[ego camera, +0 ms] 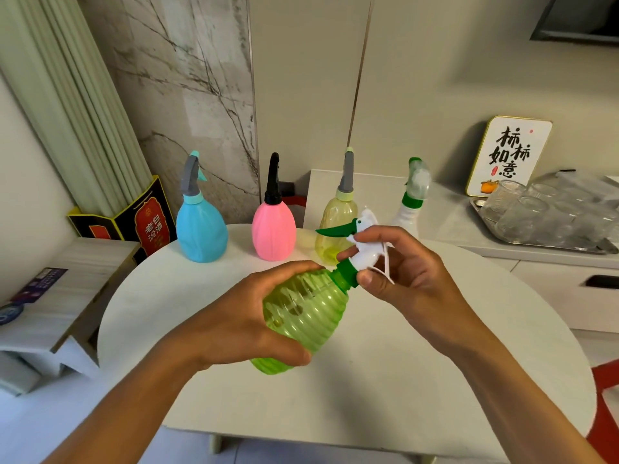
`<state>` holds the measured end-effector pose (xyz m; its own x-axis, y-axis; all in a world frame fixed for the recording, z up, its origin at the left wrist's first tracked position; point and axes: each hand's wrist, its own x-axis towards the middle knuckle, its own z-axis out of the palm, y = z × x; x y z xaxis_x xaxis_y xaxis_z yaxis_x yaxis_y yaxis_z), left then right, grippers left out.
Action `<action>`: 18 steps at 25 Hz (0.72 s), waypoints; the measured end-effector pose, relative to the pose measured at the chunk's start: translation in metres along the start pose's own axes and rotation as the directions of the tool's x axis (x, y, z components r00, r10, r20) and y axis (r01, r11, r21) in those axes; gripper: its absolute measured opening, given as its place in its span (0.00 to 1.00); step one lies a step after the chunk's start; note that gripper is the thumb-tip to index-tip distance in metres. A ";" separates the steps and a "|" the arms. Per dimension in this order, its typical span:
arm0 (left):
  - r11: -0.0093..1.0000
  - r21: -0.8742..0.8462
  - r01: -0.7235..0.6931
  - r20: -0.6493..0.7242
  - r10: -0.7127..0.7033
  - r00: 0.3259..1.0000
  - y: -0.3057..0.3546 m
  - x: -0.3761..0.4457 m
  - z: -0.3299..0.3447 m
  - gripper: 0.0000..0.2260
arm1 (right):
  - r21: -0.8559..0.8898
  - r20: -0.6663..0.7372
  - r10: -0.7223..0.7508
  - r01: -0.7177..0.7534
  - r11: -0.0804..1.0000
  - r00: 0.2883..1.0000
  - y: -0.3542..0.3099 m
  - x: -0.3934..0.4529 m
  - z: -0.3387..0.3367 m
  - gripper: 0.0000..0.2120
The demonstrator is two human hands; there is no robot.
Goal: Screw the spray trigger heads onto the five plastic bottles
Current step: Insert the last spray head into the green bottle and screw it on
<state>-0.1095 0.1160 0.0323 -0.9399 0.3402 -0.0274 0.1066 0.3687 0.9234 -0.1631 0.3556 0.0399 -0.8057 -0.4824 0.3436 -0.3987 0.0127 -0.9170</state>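
Observation:
My left hand (pixel 248 316) grips a ribbed green bottle (pixel 308 309), tilted above the round white table (pixel 418 380). My right hand (pixel 398 266) pinches the white spray head (pixel 366 244) with its green collar and green trigger, which sits on that bottle's neck. Along the table's far edge stand a blue bottle (pixel 201 229) with a grey head, a pink bottle (pixel 273 231) with a black head, a yellow bottle (pixel 335 226) with a grey head, and a white bottle (pixel 410 216) with a green collar.
A metal tray of glass jars (pixel 542 216) and a framed sign (pixel 509 155) sit on the counter at the right. A dark box (pixel 147 222) leans at the back left, by a white shelf (pixel 50 306). A red chair (pixel 606 396) stands at the right edge.

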 end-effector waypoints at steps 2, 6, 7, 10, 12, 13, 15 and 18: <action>0.999 0.031 0.017 0.022 -0.018 1.000 0.000 -0.001 -0.003 0.41 | -0.272 0.044 -0.008 0.020 0.962 0.999 -0.001 -0.004 -0.005 0.19; 0.932 0.363 -0.006 -0.025 0.016 1.000 -0.002 -0.003 -0.005 0.43 | -0.882 0.050 -0.252 0.162 0.444 0.966 0.002 -0.008 -0.012 0.14; 0.886 0.463 -0.025 -0.041 0.050 0.998 -0.003 -0.003 -0.006 0.44 | -0.917 0.092 -0.289 0.194 0.349 0.953 0.001 -0.007 -0.010 0.12; 0.784 0.616 -0.084 -0.029 0.129 0.991 -0.004 -0.004 -0.011 0.44 | -0.931 0.152 -0.295 0.237 0.278 0.943 0.005 -0.007 -0.006 0.17; 0.763 0.637 -0.114 -0.021 0.165 0.986 -0.004 -0.005 -0.012 0.45 | -0.890 0.122 -0.273 0.227 0.396 0.954 0.008 -0.008 -0.004 0.17; 0.763 0.634 -0.125 -0.029 0.185 0.982 -0.004 -0.005 -0.013 0.45 | -0.831 0.101 -0.226 0.207 0.517 0.969 0.009 -0.008 -0.002 0.16; 0.743 0.656 -0.134 -0.042 0.214 0.976 -0.005 -0.006 -0.013 0.45 | -0.639 0.091 -0.095 0.131 0.758 0.991 0.013 -0.010 0.006 0.13; 0.683 0.717 -0.137 -0.023 0.220 0.975 -0.009 -0.008 -0.015 0.45 | -0.492 0.147 -0.049 0.116 0.863 0.988 0.017 -0.010 0.014 0.10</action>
<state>-0.1076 0.0971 0.0302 -0.9006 0.3932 0.1854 0.4345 0.8256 0.3600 -0.1554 0.3481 0.0179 -0.7118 -0.6060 0.3550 -0.6533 0.3857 -0.6515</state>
